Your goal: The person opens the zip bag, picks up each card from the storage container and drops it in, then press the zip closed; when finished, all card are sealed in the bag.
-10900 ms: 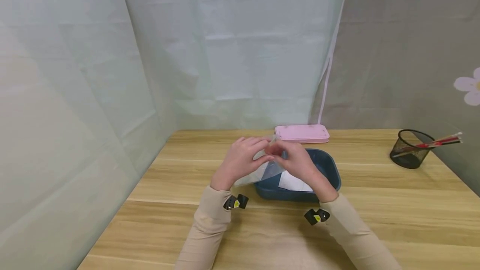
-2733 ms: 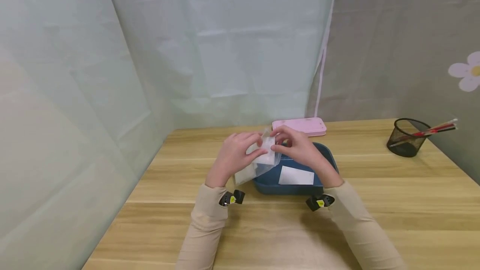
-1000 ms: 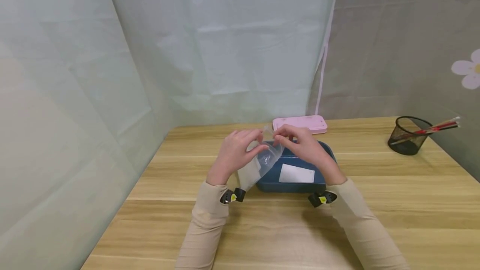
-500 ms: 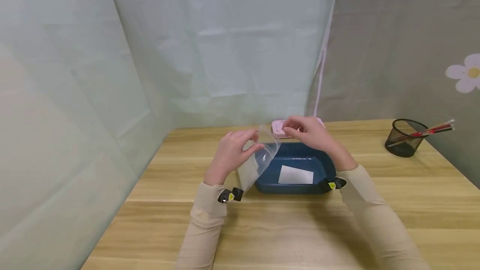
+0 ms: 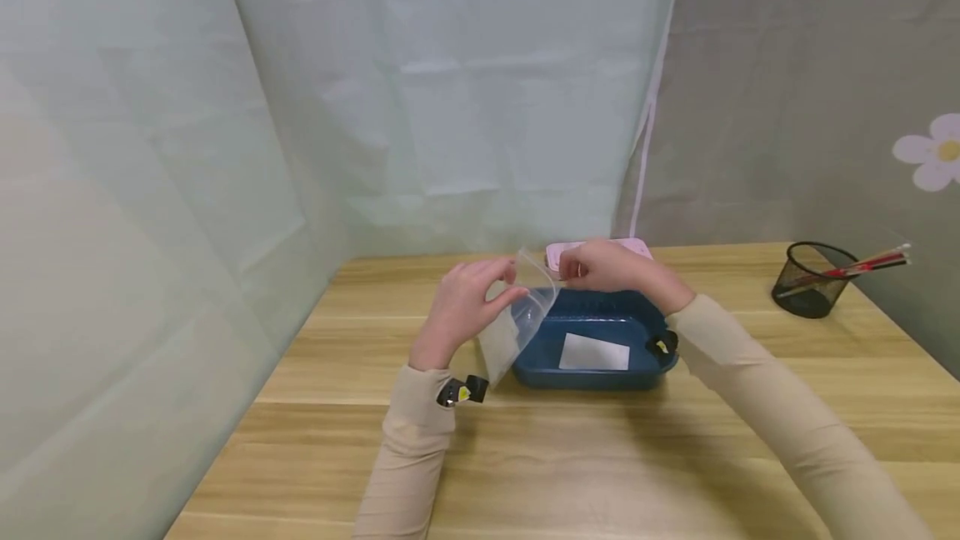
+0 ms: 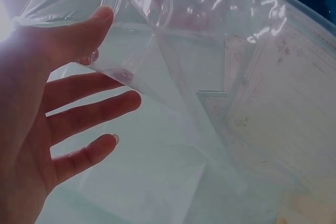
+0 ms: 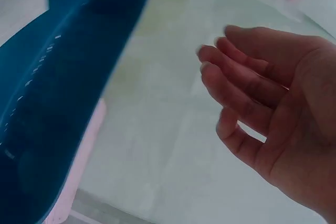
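1. The left hand (image 5: 468, 302) pinched a clear plastic bag (image 5: 517, 319) by its open mouth, just left of the blue tray (image 5: 600, 377).
2. The right hand (image 5: 600, 265) hovered released above the tray's far rim, holding nothing.
3. A white card (image 5: 595, 352) lay in the tray, not yet bagged.
4. The bag already seemed to hold papers.

Light wooden plank-grain bench (image 5: 600, 457) fills lower view. Pale green creased fabric backdrop (image 5: 465, 90) behind and along left. Grey fabric wall (image 5: 810, 90) at right, with white flower decoration (image 5: 930, 163). Soft, even lighting.
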